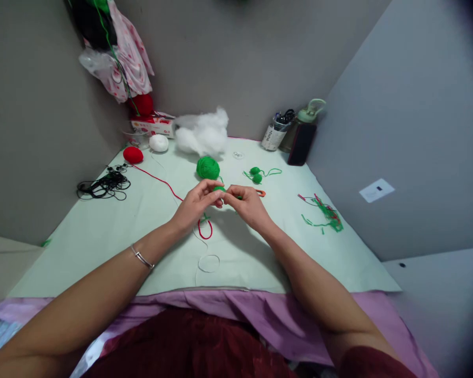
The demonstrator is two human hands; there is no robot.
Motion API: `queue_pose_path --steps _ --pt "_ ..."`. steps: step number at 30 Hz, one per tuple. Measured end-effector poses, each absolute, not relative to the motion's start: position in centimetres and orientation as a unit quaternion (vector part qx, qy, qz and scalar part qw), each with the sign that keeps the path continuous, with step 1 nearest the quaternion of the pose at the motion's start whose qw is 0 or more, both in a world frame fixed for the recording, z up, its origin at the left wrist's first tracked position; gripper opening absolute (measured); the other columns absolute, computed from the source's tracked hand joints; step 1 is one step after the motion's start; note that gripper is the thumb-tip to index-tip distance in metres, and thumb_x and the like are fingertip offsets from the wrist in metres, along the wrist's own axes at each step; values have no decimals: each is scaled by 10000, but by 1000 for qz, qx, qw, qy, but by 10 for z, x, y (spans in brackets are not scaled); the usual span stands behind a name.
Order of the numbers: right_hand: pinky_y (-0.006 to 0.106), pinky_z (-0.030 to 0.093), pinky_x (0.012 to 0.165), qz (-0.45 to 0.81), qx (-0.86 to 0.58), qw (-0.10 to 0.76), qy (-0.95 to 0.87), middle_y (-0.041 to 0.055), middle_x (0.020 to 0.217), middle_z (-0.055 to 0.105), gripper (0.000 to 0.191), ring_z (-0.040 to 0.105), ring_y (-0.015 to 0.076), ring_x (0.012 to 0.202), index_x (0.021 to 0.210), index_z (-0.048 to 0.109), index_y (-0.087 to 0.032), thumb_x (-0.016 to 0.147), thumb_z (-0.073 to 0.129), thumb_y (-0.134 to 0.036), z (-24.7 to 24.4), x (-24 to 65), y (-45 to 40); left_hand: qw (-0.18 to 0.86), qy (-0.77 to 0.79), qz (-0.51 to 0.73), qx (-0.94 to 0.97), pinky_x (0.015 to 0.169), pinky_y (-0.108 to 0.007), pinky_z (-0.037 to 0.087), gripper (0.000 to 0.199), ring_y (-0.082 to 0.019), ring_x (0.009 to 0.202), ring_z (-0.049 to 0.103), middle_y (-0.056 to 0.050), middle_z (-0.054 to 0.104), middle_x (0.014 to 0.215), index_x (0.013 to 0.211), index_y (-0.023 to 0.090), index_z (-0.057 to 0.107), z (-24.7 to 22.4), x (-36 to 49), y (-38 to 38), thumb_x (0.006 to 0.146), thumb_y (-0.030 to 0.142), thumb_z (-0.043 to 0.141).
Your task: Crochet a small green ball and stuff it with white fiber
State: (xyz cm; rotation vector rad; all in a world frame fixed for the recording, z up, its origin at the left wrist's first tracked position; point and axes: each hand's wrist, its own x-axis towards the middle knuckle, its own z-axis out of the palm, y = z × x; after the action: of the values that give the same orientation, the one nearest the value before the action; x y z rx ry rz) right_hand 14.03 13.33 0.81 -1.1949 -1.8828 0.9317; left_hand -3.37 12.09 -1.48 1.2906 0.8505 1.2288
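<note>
Over the middle of the table, my left hand (205,197) pinches a small green yarn piece (219,188), mostly hidden by the fingers. My right hand (244,203) meets it there, its thumb and forefinger closed on the same piece. Just behind the hands lies a green yarn ball (207,168). An orange-handled tool (260,193) shows beside my right hand, partly covered; I cannot tell whether the hand touches it. Below my left hand a red yarn loop (205,229) rests on the table, with thin white thread (208,263) curling nearer to me.
White stuffing (203,134) is heaped at the back, near a white yarn ball (158,143) and a red yarn ball (133,155). Black cables (108,184) lie left. Small green pieces (257,176) and yarn scraps (329,215) lie right. A phone (301,144) leans on a bottle (311,111).
</note>
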Motion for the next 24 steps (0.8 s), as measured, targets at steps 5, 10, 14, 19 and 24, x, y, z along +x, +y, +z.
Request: queue_pose_path --steps 5,10,14,19,24 --pt "279 274 608 328 -467 319 -757 -53 585 476 327 396 118 598 653 576 -194 927 604 -370 7 143 132 547 369 519 544 727 -289 541 223 -142 687 674 16 696 729 1018 180 652 -16 -36 125 847 281 752" --pt "273 303 647 296 -469 274 -786 -24 663 590 226 468 141 639 775 662 -199 954 531 -243 12 136 120 531 395 532 528 584 -238 481 180 -114 545 615 58 646 605 879 199 589 -21 -34 130 776 145 726" --pt "289 287 675 247 -498 260 -790 -1 689 638 237 490 163 648 828 696 -222 962 503 -188 10 124 112 525 415 548 502 507 -210 431 206 -85 476 563 81 610 591 805 203 564 -28 -30 135 714 76 698" --pt "293 248 653 216 -524 269 -779 -2 664 607 200 452 157 630 765 645 -211 952 583 -242 6 123 121 571 401 536 474 605 -250 542 138 -121 565 654 35 679 659 870 194 598 -28 -30 134 779 180 701" --pt "270 279 634 237 -520 289 -768 -33 649 556 271 452 133 630 709 568 -208 946 623 -327 7 134 131 615 368 516 470 768 -328 611 214 -163 740 725 -24 737 800 983 166 653 -19 -33 130 837 305 725"
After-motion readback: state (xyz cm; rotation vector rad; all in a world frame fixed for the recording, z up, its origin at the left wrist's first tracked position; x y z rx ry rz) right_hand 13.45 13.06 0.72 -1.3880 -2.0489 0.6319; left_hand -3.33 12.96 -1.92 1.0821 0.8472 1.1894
